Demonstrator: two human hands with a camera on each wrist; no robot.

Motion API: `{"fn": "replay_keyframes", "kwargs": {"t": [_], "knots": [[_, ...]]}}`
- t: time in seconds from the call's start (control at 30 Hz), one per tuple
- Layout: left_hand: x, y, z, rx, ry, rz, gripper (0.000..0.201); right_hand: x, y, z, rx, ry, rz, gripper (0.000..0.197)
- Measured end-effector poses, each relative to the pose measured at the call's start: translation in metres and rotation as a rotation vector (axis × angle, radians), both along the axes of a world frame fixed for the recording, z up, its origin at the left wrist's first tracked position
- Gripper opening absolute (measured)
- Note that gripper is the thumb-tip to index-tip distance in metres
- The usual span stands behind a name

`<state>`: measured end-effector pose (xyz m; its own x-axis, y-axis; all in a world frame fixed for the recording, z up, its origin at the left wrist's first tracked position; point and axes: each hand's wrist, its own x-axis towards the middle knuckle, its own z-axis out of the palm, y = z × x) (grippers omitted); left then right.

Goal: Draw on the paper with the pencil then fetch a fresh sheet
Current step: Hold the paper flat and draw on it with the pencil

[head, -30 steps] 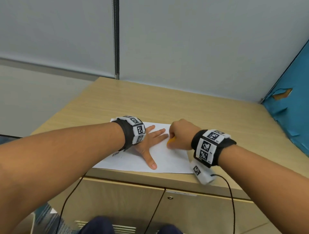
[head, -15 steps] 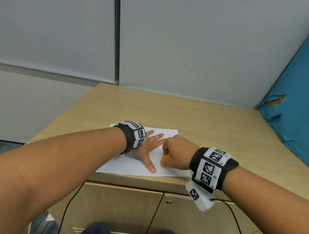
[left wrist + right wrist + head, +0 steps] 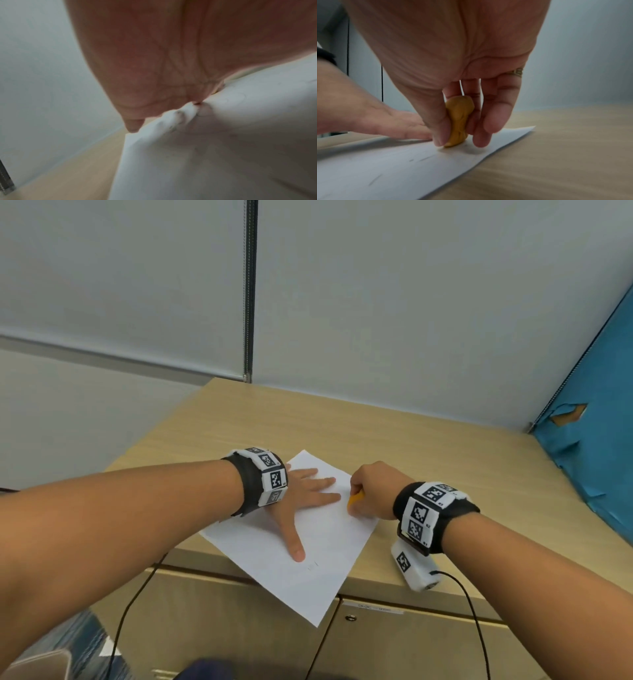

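A white paper sheet lies turned on the wooden cabinet top, one corner hanging past the front edge. My left hand lies flat on it, fingers spread, the palm pressing the paper, which wrinkles there. At the sheet's right edge my right hand pinches a small orange-yellow lump. In the right wrist view the thumb and fingers hold that lump with its lower end touching the paper. Faint grey strokes mark the sheet. No long pencil shaft shows.
A grey partition wall backs the cabinet. A torn blue panel stands at the right. Cabinet doors lie below the front edge, and black cables hang from both wrist units.
The sheet has turned, so a corner now overhangs the front edge. My right hand moved from the sheet's near part to its right edge, still holding the orange lump.
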<state>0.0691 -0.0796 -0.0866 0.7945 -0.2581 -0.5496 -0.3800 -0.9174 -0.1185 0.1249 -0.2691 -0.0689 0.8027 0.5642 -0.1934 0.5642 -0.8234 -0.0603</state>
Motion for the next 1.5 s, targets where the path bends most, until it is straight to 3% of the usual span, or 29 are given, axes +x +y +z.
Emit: {"fn": "replay_keyframes", "kwargs": {"t": [0.1, 0.27, 0.4, 0.47, 0.6, 0.67, 0.83, 1.07, 1.13, 1.27, 1.43, 1.5], "knots": [[0.007, -0.007, -0.007, -0.035, 0.016, -0.002, 0.147, -0.017, 0.002, -0.001, 0.014, -0.005, 0.062, 0.021], [0.005, -0.013, -0.006, -0.044, 0.009, -0.052, 0.136, -0.067, 0.008, -0.006, -0.031, 0.053, 0.305, 0.017], [0.009, -0.009, -0.015, -0.04, -0.013, -0.019, 0.144, -0.026, 0.003, 0.008, -0.013, 0.02, 0.116, 0.024], [0.009, -0.011, -0.016, -0.032, -0.021, -0.001, 0.147, -0.018, 0.003, 0.007, 0.032, -0.027, 0.048, 0.018], [0.011, -0.011, -0.011, -0.009, 0.013, -0.007, 0.137, -0.067, 0.018, -0.003, 0.011, 0.067, 0.273, 0.011], [0.014, -0.009, -0.015, -0.006, 0.023, -0.004, 0.134, -0.067, 0.015, -0.002, 0.013, 0.125, 0.284, 0.015], [0.02, -0.009, -0.023, -0.012, -0.02, 0.061, 0.149, -0.004, 0.002, -0.001, 0.058, -0.035, 0.018, 0.023], [0.024, -0.012, -0.013, 0.003, 0.013, 0.093, 0.141, -0.057, 0.021, -0.008, 0.078, 0.065, 0.259, 0.017], [0.02, -0.013, -0.01, 0.009, 0.016, 0.073, 0.137, -0.051, 0.018, -0.006, 0.06, 0.075, 0.247, 0.018], [0.024, -0.012, -0.015, 0.004, -0.008, 0.081, 0.149, -0.011, 0.014, 0.002, 0.023, -0.062, 0.063, 0.02], [0.024, -0.01, -0.015, 0.021, 0.002, 0.127, 0.158, -0.059, 0.028, -0.004, 0.072, 0.086, 0.288, 0.023], [0.023, -0.01, -0.015, 0.019, -0.004, 0.1, 0.153, -0.05, 0.024, -0.002, 0.066, 0.118, 0.265, 0.017]]}}
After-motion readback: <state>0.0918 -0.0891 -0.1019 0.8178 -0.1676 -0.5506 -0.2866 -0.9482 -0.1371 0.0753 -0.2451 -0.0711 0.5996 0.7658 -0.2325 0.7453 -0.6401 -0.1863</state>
